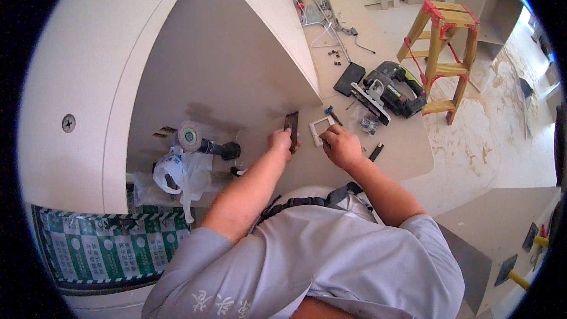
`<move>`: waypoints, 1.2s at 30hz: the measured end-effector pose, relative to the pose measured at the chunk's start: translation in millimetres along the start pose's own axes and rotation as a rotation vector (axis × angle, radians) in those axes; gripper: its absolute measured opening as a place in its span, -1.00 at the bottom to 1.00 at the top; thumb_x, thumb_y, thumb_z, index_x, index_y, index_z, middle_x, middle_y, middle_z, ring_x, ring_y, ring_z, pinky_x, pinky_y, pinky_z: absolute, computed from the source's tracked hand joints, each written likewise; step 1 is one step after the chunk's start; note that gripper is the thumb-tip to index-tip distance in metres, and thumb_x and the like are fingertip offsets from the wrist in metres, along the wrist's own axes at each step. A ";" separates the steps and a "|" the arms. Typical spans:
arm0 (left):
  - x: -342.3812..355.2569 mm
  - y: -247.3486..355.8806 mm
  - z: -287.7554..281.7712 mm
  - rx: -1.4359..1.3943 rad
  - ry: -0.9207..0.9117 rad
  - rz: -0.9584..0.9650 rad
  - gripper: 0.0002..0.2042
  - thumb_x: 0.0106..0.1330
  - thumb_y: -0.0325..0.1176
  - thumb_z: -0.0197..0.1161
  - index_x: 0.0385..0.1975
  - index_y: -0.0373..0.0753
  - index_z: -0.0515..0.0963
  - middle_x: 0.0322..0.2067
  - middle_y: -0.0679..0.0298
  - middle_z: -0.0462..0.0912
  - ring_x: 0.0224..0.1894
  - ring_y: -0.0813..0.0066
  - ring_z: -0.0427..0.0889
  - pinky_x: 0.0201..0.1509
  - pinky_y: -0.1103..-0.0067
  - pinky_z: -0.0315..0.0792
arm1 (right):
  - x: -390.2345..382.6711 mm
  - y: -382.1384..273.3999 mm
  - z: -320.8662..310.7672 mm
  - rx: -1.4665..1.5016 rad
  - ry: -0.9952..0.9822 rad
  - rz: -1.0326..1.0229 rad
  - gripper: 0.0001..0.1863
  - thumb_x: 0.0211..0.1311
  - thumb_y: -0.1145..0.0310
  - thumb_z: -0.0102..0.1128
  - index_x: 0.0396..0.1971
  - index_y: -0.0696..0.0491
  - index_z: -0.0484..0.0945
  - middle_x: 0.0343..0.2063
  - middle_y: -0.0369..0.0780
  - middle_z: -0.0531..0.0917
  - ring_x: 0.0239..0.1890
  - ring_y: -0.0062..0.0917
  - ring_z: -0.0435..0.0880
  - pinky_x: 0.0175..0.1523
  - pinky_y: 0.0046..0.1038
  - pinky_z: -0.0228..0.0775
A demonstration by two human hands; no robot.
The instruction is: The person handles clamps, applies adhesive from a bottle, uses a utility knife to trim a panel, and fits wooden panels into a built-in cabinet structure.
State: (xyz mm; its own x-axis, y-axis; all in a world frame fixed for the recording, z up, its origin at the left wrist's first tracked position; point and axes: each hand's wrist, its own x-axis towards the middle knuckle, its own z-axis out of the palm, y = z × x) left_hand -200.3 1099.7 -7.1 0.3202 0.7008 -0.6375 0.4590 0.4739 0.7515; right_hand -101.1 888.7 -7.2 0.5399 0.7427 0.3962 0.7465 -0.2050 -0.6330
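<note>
Evidently, through the head view, I have two bare hands working close together over a pale board. The white square frame lies on that board, just right of a dark narrow bar. My right hand reaches its near side with curled fingers; whether they pinch the rim or merely touch it, I cannot tell. My left hand has its fingers closed around the bar's near end.

I judge the frame light and fairly stiff, probably smooth plastic, so it could slide under a careless push. Its thin sides might flex or crack if squeezed across the open middle; I would take one side between thumb and fingertip, close to a corner. The bar looks more solid, and I would expect a firm wrap near its middle to balance it.

Beyond the frame sit a blue-headed tool, a clear plastic bag and a black jigsaw, near enough to snag a careless sweep.
</note>
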 end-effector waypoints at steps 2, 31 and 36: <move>-0.6 -3.2 0.7 0.009 0.011 0.015 -0.80 0.51 -0.28 0.09 -0.18 -0.30 0.54 -0.40 0.16 0.68 -0.56 0.27 0.65 -0.63 0.41 0.41 | 0.8 2.1 -0.5 -0.040 -0.035 0.036 -0.88 0.17 0.36 0.20 -0.29 -0.04 0.63 -0.25 -0.21 0.61 -0.17 -0.23 0.66 -0.17 -0.20 0.58; 2.5 -24.7 5.7 -0.074 0.101 0.105 -0.80 0.49 -0.33 0.13 -0.07 -0.32 0.53 -0.39 0.15 0.65 -0.58 0.23 0.62 -0.64 0.34 0.47 | 91.3 10.1 49.8 -0.573 -0.401 -0.099 -0.78 0.20 0.28 0.18 -0.22 -0.08 0.74 -0.09 -0.24 0.64 0.04 -0.33 0.58 0.03 -0.25 0.43; 2.0 -24.9 3.3 -0.031 0.070 0.089 -0.83 0.48 -0.34 0.14 -0.09 -0.29 0.53 -0.38 0.16 0.64 -0.52 0.24 0.59 -0.55 0.30 0.52 | 93.7 12.0 60.7 -0.566 -0.383 -0.070 -0.81 0.15 0.27 0.17 -0.35 -0.07 0.75 -0.17 -0.26 0.65 0.00 -0.37 0.60 -0.01 -0.30 0.45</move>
State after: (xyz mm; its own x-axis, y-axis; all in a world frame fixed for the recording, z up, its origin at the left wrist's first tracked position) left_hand -208.3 1087.5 -27.7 0.2995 0.7757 -0.5555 0.4056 0.4235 0.8100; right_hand -65.2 994.6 -18.0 0.3853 0.9179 0.0944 0.9191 -0.3727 -0.1281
